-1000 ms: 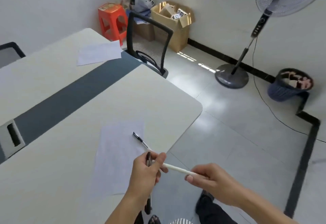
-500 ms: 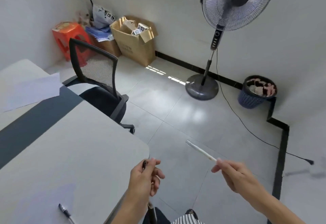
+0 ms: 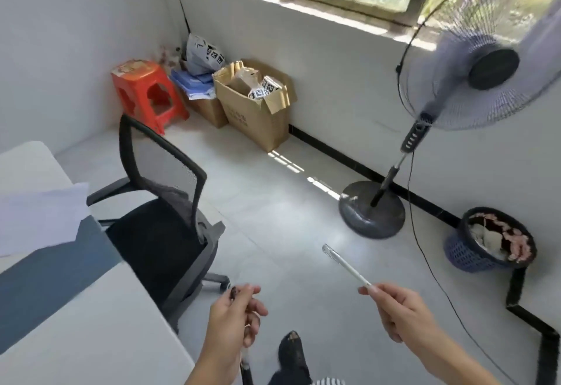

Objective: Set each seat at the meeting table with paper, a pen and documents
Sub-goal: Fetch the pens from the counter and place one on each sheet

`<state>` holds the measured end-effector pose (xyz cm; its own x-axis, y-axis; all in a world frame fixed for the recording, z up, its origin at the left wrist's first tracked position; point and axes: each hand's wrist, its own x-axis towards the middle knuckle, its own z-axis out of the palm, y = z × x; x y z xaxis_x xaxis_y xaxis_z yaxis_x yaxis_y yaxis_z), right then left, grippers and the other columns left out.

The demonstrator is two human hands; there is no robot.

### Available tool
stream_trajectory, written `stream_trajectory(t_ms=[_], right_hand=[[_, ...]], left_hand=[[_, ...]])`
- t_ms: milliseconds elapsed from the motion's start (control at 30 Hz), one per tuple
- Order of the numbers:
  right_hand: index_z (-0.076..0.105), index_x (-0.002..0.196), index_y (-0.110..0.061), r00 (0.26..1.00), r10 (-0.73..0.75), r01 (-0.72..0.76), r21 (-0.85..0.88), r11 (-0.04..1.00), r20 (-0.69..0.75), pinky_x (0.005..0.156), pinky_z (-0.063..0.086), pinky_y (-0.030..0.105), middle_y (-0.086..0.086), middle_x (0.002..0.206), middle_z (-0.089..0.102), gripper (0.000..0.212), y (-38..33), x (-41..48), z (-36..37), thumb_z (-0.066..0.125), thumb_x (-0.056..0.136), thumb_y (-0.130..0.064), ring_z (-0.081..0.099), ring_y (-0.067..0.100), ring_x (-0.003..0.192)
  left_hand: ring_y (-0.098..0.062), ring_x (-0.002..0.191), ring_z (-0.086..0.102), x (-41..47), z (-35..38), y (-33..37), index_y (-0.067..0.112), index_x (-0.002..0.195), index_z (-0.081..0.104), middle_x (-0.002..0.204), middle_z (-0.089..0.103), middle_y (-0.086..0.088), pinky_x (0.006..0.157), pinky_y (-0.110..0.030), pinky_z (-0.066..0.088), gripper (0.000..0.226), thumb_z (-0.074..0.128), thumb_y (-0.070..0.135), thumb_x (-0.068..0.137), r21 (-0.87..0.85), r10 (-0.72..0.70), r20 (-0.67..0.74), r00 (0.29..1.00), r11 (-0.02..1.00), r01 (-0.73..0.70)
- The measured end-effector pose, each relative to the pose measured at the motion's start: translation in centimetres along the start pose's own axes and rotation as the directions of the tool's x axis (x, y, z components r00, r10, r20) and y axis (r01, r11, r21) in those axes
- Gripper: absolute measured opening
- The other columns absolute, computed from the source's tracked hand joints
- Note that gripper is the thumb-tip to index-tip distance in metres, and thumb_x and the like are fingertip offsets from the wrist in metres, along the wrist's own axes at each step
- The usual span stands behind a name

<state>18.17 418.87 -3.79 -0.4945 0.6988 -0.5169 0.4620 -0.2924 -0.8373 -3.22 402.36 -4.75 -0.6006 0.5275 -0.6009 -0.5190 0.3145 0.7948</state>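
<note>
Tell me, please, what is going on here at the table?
A person stands by the corner of the meeting table with a pen in each of the hands. The right hand pinches a white pen by its end, out over the floor. The left hand grips a dark pen roughly upright. A sheet of paper lies on the table near the office chair, and no pen shows on its visible part.

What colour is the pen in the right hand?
The pen in the right hand is white, seen in the head view.

Mostly inside left hand (image 3: 230, 321): dark pen (image 3: 246, 369)
</note>
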Motion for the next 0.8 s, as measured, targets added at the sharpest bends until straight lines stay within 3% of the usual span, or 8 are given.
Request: stream_trajectory(t_ms=[267, 400, 600, 800], right_hand=[[0.071, 0.086, -0.001, 0.998, -0.021, 0.025, -0.061, 0.998, 0.062, 0.044, 0.021, 0.025, 0.004, 0.047, 0.032, 0.029, -11.0, 14.4, -1.1, 0.053, 0.097, -0.021, 0.028, 0.013, 0.039], [0.073, 0.08, -0.002, 0.986, -0.026, 0.045, -0.114, 0.992, 0.166, 0.041, 0.021, 0.021, 0.005, 0.047, 0.029, 0.03, -15.1, 24.1, -1.4, 0.054, 0.097, -0.016, 0.028, 0.014, 0.038], [0.069, 0.086, 0.004, 0.961, -0.033, 0.074, -0.141, 0.987, 0.273, 0.041, 0.017, 0.02, -0.003, 0.047, 0.027, 0.027, -23.9, 37.7, -0.9, 0.054, 0.097, -0.016, 0.024, 0.012, 0.041], [0.071, 0.084, -0.001, 0.869, 0.002, 0.171, -0.303, 0.938, 0.495, 0.046, 0.02, 0.024, -0.004, 0.049, 0.029, 0.027, -31.8, 47.4, 4.3, 0.057, 0.096, -0.021, 0.026, 0.013, 0.044]], left_hand=[[-0.016, 0.045, 0.042, 10.7, 2.7, 13.7, 0.004, 0.097, 0.061, 0.062, 0.062, -0.01, 0.036, -0.021, 0.027, 0.019, 0.048, 0.017, 0.099, -0.032, 0.17, -0.099, 0.98, 0.984, -0.174], [-0.017, 0.044, 0.042, 16.0, 3.9, 15.8, 0.002, 0.097, 0.062, 0.061, 0.062, -0.011, 0.038, -0.021, 0.026, 0.02, 0.048, 0.016, 0.098, -0.087, 0.119, -0.237, 0.964, 0.986, -0.143], [-0.017, 0.038, 0.041, 24.0, 6.8, 21.0, -0.005, 0.102, 0.059, 0.062, 0.059, -0.017, 0.035, -0.016, 0.023, 0.022, 0.047, 0.014, 0.099, -0.194, 0.052, -0.377, 0.925, 0.972, -0.134], [-0.016, 0.043, 0.042, 27.9, 6.4, 25.5, 0.0, 0.1, 0.061, 0.064, 0.059, -0.017, 0.036, -0.019, 0.024, 0.02, 0.05, 0.017, 0.098, -0.339, 0.018, -0.535, 0.844, 0.911, -0.235]])
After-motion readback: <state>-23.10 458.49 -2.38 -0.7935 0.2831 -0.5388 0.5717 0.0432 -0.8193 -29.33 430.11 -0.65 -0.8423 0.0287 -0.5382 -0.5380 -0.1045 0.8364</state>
